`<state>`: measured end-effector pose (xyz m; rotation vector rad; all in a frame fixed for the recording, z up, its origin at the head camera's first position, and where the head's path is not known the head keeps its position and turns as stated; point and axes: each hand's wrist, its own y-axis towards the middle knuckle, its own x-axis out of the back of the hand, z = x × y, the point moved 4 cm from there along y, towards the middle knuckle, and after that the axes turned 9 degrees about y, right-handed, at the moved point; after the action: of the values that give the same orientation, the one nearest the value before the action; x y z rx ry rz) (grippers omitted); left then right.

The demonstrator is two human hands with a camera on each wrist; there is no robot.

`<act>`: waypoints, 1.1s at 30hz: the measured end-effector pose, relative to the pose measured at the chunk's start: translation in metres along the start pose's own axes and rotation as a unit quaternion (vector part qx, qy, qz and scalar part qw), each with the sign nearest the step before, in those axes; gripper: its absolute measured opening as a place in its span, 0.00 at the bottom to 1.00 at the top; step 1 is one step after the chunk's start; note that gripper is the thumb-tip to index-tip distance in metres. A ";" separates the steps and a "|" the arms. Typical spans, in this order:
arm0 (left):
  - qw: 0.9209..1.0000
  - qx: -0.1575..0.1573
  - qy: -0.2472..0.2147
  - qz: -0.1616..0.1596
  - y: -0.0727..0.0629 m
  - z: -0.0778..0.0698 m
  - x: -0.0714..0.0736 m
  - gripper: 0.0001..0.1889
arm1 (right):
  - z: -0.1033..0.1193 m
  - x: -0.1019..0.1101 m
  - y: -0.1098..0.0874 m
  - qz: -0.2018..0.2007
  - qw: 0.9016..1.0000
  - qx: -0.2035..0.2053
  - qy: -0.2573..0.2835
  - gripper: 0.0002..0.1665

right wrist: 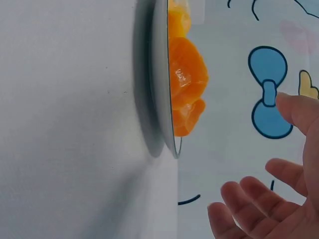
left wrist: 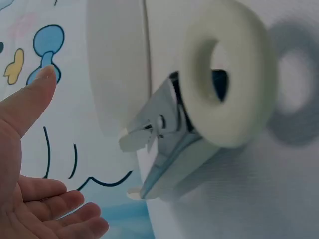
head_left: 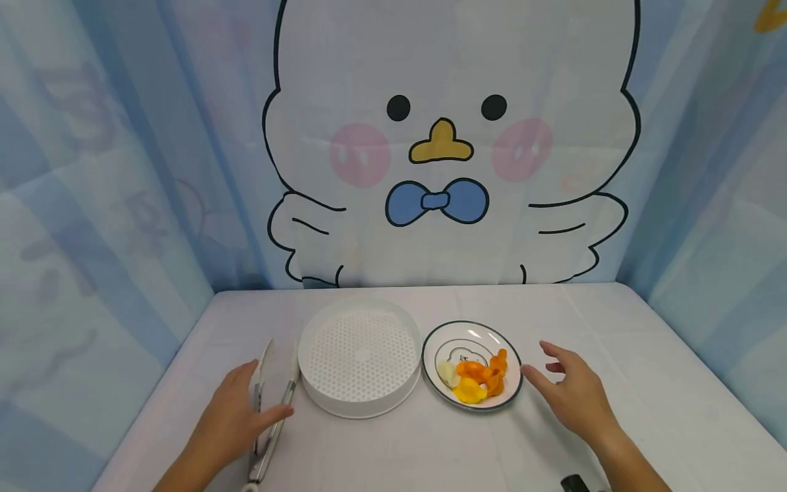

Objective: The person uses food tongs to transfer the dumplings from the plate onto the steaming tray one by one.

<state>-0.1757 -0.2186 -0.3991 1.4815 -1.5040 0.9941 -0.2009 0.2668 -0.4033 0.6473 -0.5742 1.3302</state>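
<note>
In the head view my left hand (head_left: 230,413) hovers over a pair of metal tongs (head_left: 274,437), its thumb stretched across them and its fingers spread. The tongs lie spread apart on the table; the left wrist view shows their pull ring (left wrist: 266,74) up close, apart from the hand. My right hand (head_left: 574,396) is held just right of a dark-rimmed plate (head_left: 476,333), fingers loosely extended with nothing in them. Soft-looking orange pieces (head_left: 473,371), a yellow piece (head_left: 469,391) and a pale piece (head_left: 447,373) sit on the plate.
Between the tongs and the plate stands a round white tray (head_left: 363,408) with a perforated surface. A small black object (head_left: 574,483) shows at the front edge, near the right forearm. Behind the white-covered table (head_left: 461,451) hangs a printed curtain (head_left: 443,253).
</note>
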 end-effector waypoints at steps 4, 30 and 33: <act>0.999 0.036 -0.017 0.034 0.004 0.006 -0.004 0.59 | -0.006 -0.005 0.004 0.027 0.999 -0.026 0.029 0.46; 0.990 0.115 -0.027 0.082 0.012 0.024 -0.030 0.61 | -0.028 -0.028 0.018 0.078 0.989 -0.091 0.087 0.43; 0.990 0.114 -0.024 0.082 0.013 0.025 -0.032 0.60 | -0.027 -0.028 0.019 0.080 0.989 -0.093 0.086 0.43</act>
<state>-0.1884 -0.2288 -0.4380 1.5664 -1.6100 1.2725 -0.2230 0.2691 -0.4396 0.3349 -0.6109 1.4460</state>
